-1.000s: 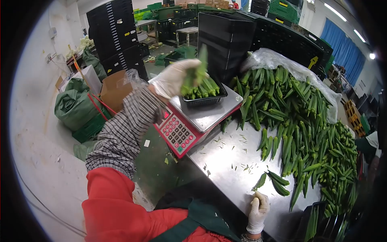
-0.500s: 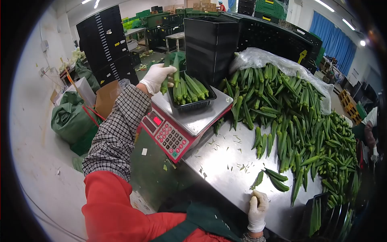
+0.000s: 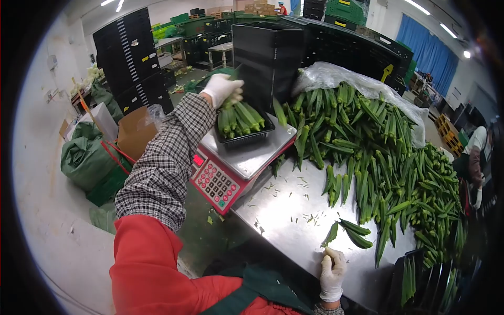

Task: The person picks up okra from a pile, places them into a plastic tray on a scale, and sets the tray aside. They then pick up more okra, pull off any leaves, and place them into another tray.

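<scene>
My left hand (image 3: 223, 89), in a white glove, is closed above the back left of a black plastic tray (image 3: 247, 140). The dark green tip of an okra pod (image 3: 235, 72) sticks up from its fingers. Several okra pods (image 3: 240, 119) lie side by side in the tray, which sits on the steel plate of a red scale (image 3: 215, 181). A single blurred okra pod (image 3: 279, 112) shows right of the tray. My right hand (image 3: 333, 274), also gloved, rests with curled fingers at the table's near edge, close to a few loose okra pods (image 3: 358, 239); I see nothing in it.
A large okra heap (image 3: 388, 152) covers the right of the steel table (image 3: 283, 226), with clear plastic sheeting (image 3: 357, 79) behind it. A stack of black trays (image 3: 268, 58) stands behind the scale. More black trays (image 3: 407, 278) are at lower right. A co-worker's arm (image 3: 475, 157) shows at far right.
My left hand has moved right, from beside the tray to over its back part. One okra pod now shows apart, right of the tray. My right hand stays in place.
</scene>
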Motion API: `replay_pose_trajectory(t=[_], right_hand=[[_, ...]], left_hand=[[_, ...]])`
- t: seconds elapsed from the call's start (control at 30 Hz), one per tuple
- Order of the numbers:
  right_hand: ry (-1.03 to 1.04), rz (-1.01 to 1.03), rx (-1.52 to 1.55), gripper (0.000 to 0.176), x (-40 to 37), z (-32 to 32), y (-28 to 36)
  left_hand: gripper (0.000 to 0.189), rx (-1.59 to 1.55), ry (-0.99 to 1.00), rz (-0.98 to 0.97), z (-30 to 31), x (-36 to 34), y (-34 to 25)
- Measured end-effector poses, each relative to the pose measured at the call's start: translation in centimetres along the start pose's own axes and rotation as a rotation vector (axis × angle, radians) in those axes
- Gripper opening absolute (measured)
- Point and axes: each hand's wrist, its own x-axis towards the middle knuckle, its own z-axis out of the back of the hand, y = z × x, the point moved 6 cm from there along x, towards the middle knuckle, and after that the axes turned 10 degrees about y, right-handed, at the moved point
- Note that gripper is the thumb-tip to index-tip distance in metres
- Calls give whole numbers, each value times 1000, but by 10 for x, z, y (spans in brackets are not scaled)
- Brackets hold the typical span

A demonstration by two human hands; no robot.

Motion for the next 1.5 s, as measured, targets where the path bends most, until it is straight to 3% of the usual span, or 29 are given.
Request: replay_pose_trajectory(t=[0.13,0.2,0.37,0.47,0.6,0.67,0.77,0.87,0.93,1.0,1.07,1.1,1.13,1.17,1.23,1.3,1.4,1.5], right_hand=[[19,-120,140,17,0,0,-10],[4,-86,111,16,1,-2,-11],[23,-120,114,16,0,1,-7],[20,-94,116,15,2,1,-6],[1,-44,93,16,1,1,-6],[2,-26,87,16,2,-1,-8],[1,-17,78,16,3,-2,-8],[-3,-2,44,16,3,0,-6],[-5,-25,54,16,2,0,-3],[-17,-47,92,17,-1,0,-2],[-9,-46,127,17,-1,2,0],[-8,-38,124,18,-1,3,2],[-19,-64,139,19,-1,3,4],[-25,-90,156,19,0,2,6],[-21,-102,165,19,2,-1,3],[5,-80,129,20,3,-1,3],[1,-77,147,20,2,-3,2],[17,-74,146,20,0,-5,3]], left_hand=[[29,715,-37,297,8,0,18],[29,749,-66,287,1,5,26],[22,710,26,363,0,21,41],[19,595,-37,310,6,13,37],[14,190,-138,184,34,-4,11],[12,-71,-28,132,33,-7,-1],[10,-125,215,107,-19,-16,-26],[11,-114,374,93,-116,-38,-41],[27,100,535,136,-168,-45,-35],[50,186,520,-12,-210,-24,-10],[70,603,372,-205,-221,-42,-37],[80,622,418,-235,-225,-52,-45],[75,667,380,-411,-230,-69,-54],[68,569,497,-373,-235,-96,-64],[56,632,638,-610,-249,-150,-69],[54,681,694,-953,-252,-213,-58],[55,629,722,-957,-234,-258,-46],[52,638,484,-993,-199,-259,-35]])
